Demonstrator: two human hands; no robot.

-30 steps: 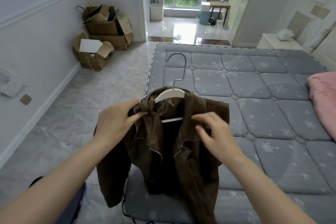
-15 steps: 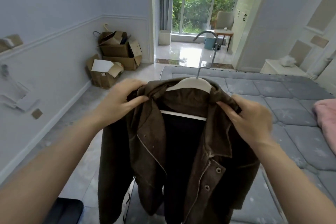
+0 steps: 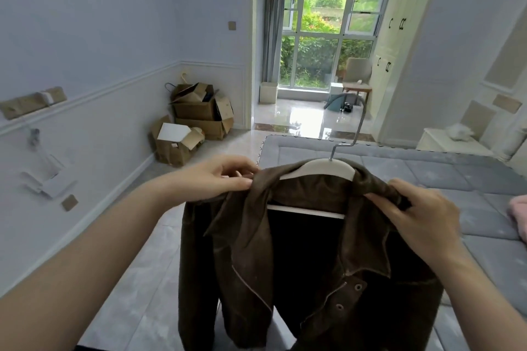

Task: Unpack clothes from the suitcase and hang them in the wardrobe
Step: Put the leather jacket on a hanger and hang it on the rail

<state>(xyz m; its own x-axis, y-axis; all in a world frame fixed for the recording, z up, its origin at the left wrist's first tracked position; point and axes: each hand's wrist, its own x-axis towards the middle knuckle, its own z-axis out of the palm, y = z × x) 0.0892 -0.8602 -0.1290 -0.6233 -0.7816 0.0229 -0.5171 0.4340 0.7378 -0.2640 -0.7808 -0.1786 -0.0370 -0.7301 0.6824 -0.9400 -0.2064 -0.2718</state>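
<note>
Hands raised at chest height, each pinching one shoulder of the brown jacket (image 3: 299, 259): left hand (image 3: 219, 179) on the collar's left edge, right hand (image 3: 422, 219) gripping bunched fabric at the other end, apparently to keep the garment seated on the white hanger (image 3: 316, 169) while it is carried. The hanger's metal hook (image 3: 356, 122) points free upward. The grey mattress (image 3: 456, 179) lies just behind; cardboard boxes (image 3: 194, 120) stand by the wall; white cupboard doors (image 3: 396, 37), possibly the wardrobe, lie well beyond.

Both hands (image 3: 216, 179) (image 3: 419, 219) pinch the hangered brown jacket (image 3: 299, 265) shoulders.
</note>
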